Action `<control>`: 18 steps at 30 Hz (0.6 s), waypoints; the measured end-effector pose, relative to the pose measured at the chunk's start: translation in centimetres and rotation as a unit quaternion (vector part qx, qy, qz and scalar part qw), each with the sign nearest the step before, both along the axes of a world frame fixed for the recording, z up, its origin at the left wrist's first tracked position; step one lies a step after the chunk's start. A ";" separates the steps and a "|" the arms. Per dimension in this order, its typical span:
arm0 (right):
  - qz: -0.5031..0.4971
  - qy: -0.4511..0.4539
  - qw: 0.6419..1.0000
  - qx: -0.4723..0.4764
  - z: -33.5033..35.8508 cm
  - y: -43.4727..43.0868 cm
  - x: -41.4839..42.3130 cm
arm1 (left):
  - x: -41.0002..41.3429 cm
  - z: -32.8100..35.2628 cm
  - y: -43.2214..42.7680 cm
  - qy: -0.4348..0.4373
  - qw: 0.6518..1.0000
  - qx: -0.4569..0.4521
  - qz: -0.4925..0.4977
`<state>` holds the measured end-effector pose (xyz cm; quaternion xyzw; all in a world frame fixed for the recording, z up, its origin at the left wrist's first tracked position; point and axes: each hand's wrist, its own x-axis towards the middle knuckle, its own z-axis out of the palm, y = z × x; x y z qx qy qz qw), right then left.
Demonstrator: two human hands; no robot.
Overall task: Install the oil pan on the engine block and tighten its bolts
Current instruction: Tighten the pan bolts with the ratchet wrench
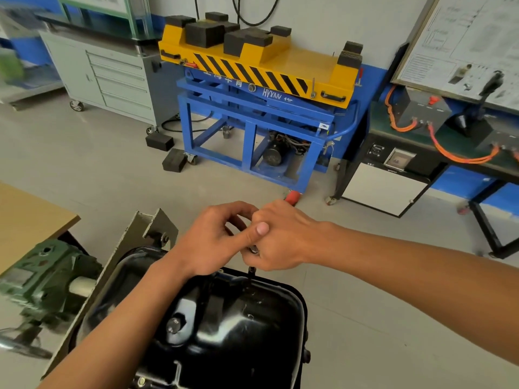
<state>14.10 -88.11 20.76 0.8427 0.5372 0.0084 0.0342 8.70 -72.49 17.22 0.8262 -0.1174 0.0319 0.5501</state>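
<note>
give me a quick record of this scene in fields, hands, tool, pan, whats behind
oil pan: black, glossy, below both hands
right hand: grips the red-handled tool
red-handled tool: red end shows past the knuckles; dark shaft drops to the pan's far rim
left hand: fingers curled, thumb against the right hand; cannot tell whether it holds the tool
bolt under tool: hidden
behind: lift cart, yellow top on blue frame; grey drawer cabinet
</note>
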 end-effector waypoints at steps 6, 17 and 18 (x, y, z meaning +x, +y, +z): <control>0.112 -0.002 0.992 -0.052 0.5 0.0 1.1 | 0.2 -0.2 0.0 0.001 0.999 -0.031 0.038; -0.048 0.010 0.998 -0.032 -2.2 1.7 -2.7 | 0.1 -0.8 0.2 -0.017 0.999 -0.022 0.040; -0.045 0.010 0.999 -0.015 -2.1 1.6 -2.8 | 0.2 -0.9 0.2 -0.018 0.999 -0.020 0.040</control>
